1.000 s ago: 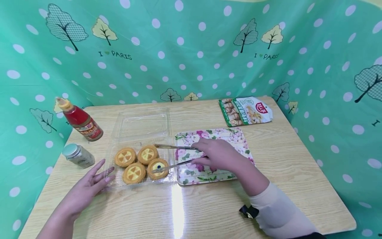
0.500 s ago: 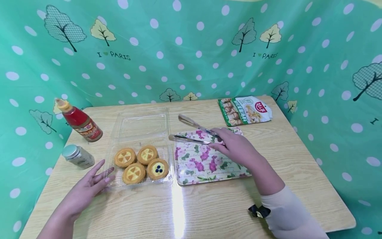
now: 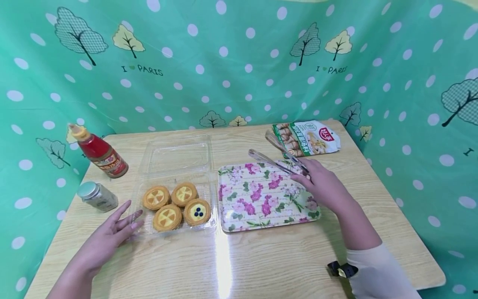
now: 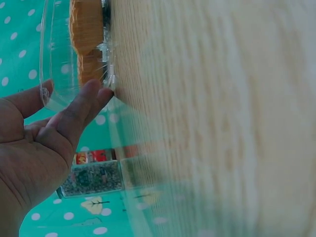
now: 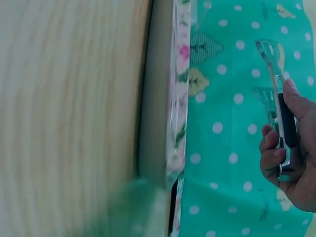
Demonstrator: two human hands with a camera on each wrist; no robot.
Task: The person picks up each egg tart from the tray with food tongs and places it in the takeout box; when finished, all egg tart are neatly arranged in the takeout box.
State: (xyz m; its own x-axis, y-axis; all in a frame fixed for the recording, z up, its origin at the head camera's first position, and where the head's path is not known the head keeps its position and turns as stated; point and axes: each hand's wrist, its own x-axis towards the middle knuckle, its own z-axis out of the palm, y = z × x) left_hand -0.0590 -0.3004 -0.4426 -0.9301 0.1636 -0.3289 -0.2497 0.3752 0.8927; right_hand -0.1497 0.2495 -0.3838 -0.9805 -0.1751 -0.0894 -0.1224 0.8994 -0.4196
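My left hand rests its fairly straight fingers and thumb against the near left corner of a clear plastic container. In the left wrist view the hand touches the container's see-through wall. Inside the container sit several tarts; the one nearest the tray, a blueberry tart, has dark berries on it. A tart with a pale cross-shaped top lies beside it. My right hand grips metal tongs above the tray, with nothing between their parted ends. The right wrist view shows the tongs' black grip.
A floral tray lies right of the container. The container's clear lid is folded back. A red sauce bottle and a jar stand at left. A green and white food packet lies at the back right.
My right hand has drawn the tongs off the blueberry tart, up and to the right over the tray toward the packet. That tart stays in the container. My left hand has barely moved.
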